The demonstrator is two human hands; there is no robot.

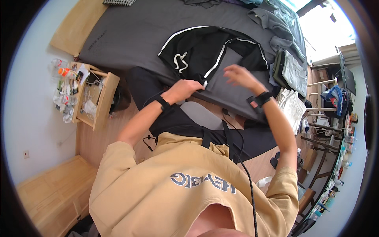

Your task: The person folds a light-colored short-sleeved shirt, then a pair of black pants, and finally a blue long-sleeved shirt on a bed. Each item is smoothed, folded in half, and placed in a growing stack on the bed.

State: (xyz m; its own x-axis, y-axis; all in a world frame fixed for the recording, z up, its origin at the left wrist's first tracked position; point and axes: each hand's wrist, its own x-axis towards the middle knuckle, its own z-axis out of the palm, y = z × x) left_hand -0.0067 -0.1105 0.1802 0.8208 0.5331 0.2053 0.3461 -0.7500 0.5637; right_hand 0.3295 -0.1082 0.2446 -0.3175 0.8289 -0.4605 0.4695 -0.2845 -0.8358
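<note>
Jacket [205,49]: black, with white stripes along sleeves and seams and a white mark on one panel. Spread loosely and crumpled on the grey bed [130,35], near its front edge, folds overlapping, one sleeve bent across the body. Lower hem pinched in the left hand [187,87] at the bed's edge; right hand [239,75] open just above the bed beside the garment, not touching it
</note>
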